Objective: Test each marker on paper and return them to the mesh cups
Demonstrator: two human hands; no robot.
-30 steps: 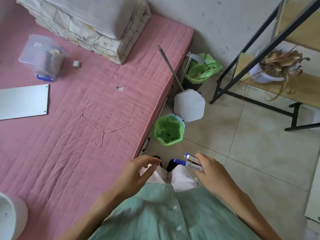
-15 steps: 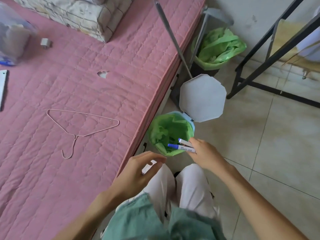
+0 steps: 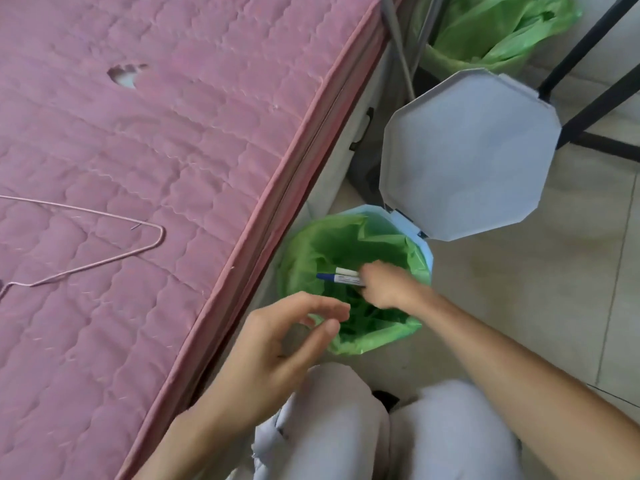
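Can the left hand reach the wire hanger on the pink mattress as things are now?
Probably yes. The left hand is free and hovers at the edge of the mattress. The wire hanger lies flat and uncovered, with nothing on the mattress between them. The right hand is busy holding two markers over the bin.

The bed cover (image 3: 173, 133) is pink with a quilted wave pattern. The bin (image 3: 428, 251) is pale blue, its bag (image 3: 346, 237) green, the markers (image 3: 341, 276) white and blue.

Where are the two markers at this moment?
In the head view, the two markers are held in the right hand, right of centre, over the open mouth of the small bin with the green bag, beside the pink mattress.
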